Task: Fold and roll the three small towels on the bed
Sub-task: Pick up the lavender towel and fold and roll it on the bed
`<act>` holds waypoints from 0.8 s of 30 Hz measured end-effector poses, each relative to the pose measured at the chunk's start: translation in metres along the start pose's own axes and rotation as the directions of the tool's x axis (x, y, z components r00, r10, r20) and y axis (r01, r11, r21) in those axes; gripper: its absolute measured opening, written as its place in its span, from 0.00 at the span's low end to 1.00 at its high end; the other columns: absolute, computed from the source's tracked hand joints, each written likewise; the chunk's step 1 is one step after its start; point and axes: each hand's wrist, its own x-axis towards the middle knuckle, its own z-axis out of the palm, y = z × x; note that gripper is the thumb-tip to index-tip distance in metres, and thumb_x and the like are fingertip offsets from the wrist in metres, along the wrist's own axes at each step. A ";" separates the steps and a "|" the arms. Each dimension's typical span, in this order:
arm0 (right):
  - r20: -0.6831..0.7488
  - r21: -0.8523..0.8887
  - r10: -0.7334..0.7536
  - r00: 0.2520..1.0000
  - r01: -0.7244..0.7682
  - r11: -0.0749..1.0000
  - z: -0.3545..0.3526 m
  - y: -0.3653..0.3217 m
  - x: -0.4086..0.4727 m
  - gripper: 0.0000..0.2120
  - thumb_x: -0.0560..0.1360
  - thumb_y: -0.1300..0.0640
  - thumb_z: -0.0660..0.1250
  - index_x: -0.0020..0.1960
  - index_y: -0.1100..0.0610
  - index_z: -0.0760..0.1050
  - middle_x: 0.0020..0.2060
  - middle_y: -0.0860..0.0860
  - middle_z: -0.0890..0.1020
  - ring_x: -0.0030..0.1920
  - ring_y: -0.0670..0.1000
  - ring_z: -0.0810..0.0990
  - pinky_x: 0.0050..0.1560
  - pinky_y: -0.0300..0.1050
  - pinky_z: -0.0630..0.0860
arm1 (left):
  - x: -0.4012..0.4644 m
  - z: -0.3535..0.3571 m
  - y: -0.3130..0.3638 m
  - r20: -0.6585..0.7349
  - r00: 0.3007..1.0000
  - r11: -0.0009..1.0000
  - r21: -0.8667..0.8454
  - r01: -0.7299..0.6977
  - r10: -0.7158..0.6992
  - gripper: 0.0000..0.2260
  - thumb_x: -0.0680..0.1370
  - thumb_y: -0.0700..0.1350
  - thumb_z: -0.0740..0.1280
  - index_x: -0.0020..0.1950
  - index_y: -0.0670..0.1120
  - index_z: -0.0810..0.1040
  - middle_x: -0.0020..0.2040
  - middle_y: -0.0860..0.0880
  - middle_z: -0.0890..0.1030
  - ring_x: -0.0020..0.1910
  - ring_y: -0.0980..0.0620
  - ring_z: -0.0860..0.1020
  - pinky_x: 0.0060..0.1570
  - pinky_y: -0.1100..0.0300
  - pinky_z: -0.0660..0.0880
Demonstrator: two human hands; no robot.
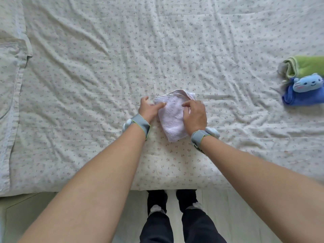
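Observation:
A pale pink towel (172, 118) lies folded into a narrow strip on the bed near its front edge, its far end curled up. My left hand (149, 109) rests at the towel's left edge with fingers on the curled end. My right hand (194, 114) presses on the towel's right side, fingers bent onto the cloth. At the far right sit a green towel (305, 65), rolled, and a blue towel (301, 95) with a cat face on it, touching each other.
The bed (157, 50) is covered by a wrinkled floral sheet. A pillow (10, 85) lies along the left side. The bed's front edge runs just before my legs and feet (172, 207) on the pale floor.

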 end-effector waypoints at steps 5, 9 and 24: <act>-0.280 0.059 0.553 0.785 -0.561 0.826 -0.004 -0.004 -0.033 0.20 0.71 0.52 0.70 0.62 0.52 0.75 0.58 0.54 0.75 0.61 0.58 0.72 0.58 0.53 0.69 | 0.026 0.010 0.029 0.172 0.983 0.955 0.276 -0.108 0.061 0.45 0.72 0.53 0.80 0.82 0.45 0.60 0.78 0.44 0.68 0.75 0.44 0.70 0.74 0.48 0.69; -0.029 0.289 0.816 0.577 -0.777 0.559 -0.010 0.000 -0.034 0.41 0.68 0.45 0.76 0.75 0.51 0.62 0.70 0.58 0.68 0.67 0.60 0.70 0.66 0.54 0.70 | 0.033 0.018 0.028 0.175 0.984 0.937 0.334 -0.098 0.040 0.35 0.71 0.51 0.80 0.75 0.44 0.72 0.69 0.45 0.78 0.66 0.45 0.79 0.67 0.48 0.77; 0.025 0.442 0.386 0.922 -0.357 0.823 -0.037 -0.022 0.045 0.16 0.78 0.62 0.70 0.64 0.53 0.78 0.55 0.45 0.80 0.57 0.45 0.79 0.60 0.35 0.75 | -0.029 -0.014 -0.044 0.212 0.960 0.977 -0.074 0.202 -0.183 0.12 0.77 0.38 0.73 0.59 0.45 0.77 0.62 0.41 0.82 0.58 0.42 0.84 0.58 0.38 0.81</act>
